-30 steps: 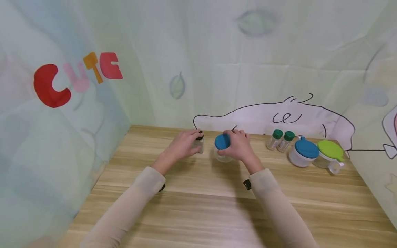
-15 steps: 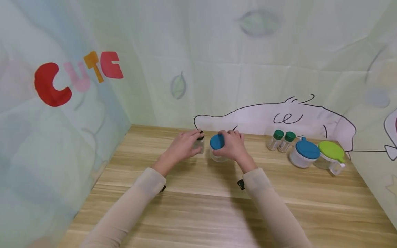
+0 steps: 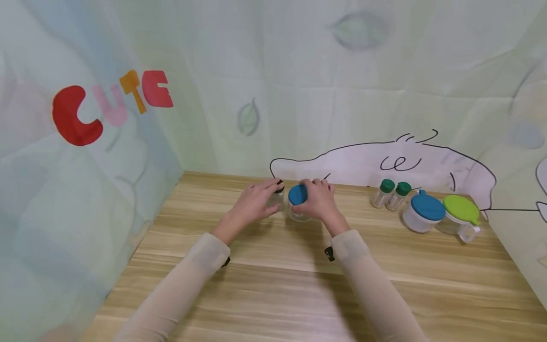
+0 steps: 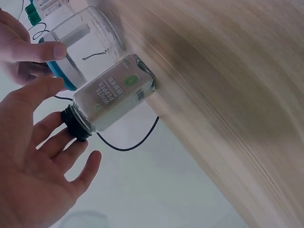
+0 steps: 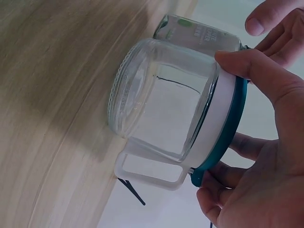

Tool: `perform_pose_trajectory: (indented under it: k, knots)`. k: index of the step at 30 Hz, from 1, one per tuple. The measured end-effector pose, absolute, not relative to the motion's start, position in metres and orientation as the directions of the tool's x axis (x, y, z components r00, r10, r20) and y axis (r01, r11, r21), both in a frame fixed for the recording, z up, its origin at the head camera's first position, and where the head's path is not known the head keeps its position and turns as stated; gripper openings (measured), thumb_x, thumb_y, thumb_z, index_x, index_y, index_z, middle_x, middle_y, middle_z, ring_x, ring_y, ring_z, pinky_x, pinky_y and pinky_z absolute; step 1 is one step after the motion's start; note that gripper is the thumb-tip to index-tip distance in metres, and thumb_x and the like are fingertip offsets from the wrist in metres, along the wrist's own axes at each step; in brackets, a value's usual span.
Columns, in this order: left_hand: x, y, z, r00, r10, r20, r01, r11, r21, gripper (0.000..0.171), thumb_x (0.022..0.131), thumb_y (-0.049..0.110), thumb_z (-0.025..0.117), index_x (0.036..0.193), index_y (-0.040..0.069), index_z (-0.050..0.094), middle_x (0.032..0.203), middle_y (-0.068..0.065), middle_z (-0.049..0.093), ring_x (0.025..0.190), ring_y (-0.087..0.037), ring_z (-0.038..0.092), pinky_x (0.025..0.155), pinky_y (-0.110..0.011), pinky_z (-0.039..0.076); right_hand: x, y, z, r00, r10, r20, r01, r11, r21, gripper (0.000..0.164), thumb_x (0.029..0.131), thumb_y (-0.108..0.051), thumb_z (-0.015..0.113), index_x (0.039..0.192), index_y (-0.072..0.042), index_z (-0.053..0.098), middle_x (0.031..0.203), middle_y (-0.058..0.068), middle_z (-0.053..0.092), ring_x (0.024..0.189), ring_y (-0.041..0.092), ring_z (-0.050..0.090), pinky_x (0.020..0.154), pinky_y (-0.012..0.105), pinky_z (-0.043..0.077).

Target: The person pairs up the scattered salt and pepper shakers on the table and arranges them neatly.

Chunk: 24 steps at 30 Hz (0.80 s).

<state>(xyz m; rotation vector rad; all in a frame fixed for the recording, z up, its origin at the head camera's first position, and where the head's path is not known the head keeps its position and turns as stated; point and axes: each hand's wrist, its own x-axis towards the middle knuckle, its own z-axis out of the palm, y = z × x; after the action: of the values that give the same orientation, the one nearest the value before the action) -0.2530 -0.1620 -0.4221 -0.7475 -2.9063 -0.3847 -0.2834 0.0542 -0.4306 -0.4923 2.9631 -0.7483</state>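
In the left wrist view, a clear white pepper bottle (image 4: 111,95) with a black cap stands upright on the table. My left hand (image 3: 253,202) has its fingers at the cap, loosely extended, and its thumb apart from the bottle. Beside it is a clear glass seasoning jar (image 5: 166,102) with a white collar, a side handle and a blue lid (image 3: 297,194). My right hand (image 3: 318,199) grips this jar from above, thumb on the collar and fingers around the far side of the lid. The jar's wall is right at the bottle, and its base is at the tabletop.
To the right stand two small shakers with green caps (image 3: 387,185), a blue-lidded jar (image 3: 420,213) and a green-lidded jar (image 3: 460,211) with a handle. A printed cloth wall (image 3: 213,128) rises behind the wooden table (image 3: 273,285).
My right hand has moved left with the blue-lidded jar, bringing it up to the pepper bottle. The left hand stays at the bottle; the view has shifted slightly.
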Motion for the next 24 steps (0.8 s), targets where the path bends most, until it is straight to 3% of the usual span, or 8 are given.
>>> perform_pose_trajectory:
  k: [18,24]
  knots:
    - [-0.252,-0.164,-0.42,-0.88,0.455,0.137,0.475,0.857,0.199,0.062,0.1,0.029,0.076,0.154,0.006,0.055,0.164,-0.015,0.047,0.151,-0.032,0.046,0.114,-0.061,0.045,-0.281,0.04,-0.431,-0.96,-0.277,0.042,-0.268,0.863,-0.427,0.08,0.085,-0.045,0.087,0.148,-0.007,0.056,0.139,0.024,0.059,0.128,0.041,0.046,0.107,0.058,0.033]
    - [-0.253,-0.164,-0.42,-0.873,0.47,0.127,0.486,0.857,0.169,0.064,0.102,0.032,0.074,0.156,0.007,0.052,0.165,-0.014,0.045,0.152,-0.032,0.044,0.115,-0.06,0.045,-0.277,0.039,-0.428,-0.963,-0.27,0.026,-0.259,0.888,-0.38,0.09,0.086,-0.058,0.083,0.151,-0.004,0.052,0.139,0.026,0.058,0.129,0.042,0.045,0.109,0.058,0.031]
